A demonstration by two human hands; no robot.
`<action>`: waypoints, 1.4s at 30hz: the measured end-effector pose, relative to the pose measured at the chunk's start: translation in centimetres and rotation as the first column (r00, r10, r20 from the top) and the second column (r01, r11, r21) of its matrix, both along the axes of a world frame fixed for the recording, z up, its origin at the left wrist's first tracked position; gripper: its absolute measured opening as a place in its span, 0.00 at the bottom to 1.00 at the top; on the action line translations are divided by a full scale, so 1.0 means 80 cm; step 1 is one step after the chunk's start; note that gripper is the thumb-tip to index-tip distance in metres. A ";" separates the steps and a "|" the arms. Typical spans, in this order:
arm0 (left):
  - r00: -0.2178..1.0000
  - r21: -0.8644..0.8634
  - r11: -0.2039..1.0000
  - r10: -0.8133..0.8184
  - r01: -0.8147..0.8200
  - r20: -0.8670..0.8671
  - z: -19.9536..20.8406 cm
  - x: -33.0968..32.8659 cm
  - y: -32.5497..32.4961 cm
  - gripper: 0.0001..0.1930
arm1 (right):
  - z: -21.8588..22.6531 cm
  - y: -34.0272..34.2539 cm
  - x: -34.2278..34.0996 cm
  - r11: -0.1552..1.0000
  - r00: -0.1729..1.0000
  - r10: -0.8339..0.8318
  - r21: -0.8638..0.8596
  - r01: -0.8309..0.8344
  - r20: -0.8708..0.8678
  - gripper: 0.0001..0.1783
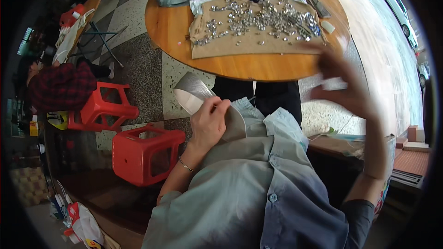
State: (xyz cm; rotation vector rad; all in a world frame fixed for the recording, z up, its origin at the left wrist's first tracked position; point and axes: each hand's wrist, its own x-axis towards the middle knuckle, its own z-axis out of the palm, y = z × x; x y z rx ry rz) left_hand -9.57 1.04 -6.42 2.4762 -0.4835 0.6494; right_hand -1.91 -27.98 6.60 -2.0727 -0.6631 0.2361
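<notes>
Buttoned shirt (221,189) | left hand (208,123) clamped on curved strip (196,86), one face silvery, one pale | right hand (353,96) blurred, fingers apart

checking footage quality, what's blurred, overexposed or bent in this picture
Head view: right grip smeared, apparently by motion; left grip much clearer; pavement washed out by bright light; white car curved along the fisheye rim; corners black.

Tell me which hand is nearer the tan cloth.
Right: the right hand appears by the tan cloth, at its near right corner; the left hand holds a silvery strip farther back.
</notes>
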 end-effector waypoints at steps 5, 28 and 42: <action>0.961 0.019 0.969 -0.248 0.248 0.126 0.033 0.031 -0.026 0.09 | -0.114 0.045 -0.022 0.986 0.979 0.134 0.116 -0.116 -0.153 0.21; 0.856 -0.352 0.860 -0.462 0.370 -0.230 0.047 0.226 -0.166 0.07 | 0.017 -0.149 -0.045 0.321 0.249 -0.943 0.408 0.855 0.221 0.11; 0.391 -0.845 0.534 -0.776 -0.010 -0.495 0.056 0.204 -0.136 0.15 | -0.119 0.038 0.010 0.810 0.811 -0.570 0.073 0.582 -0.133 0.05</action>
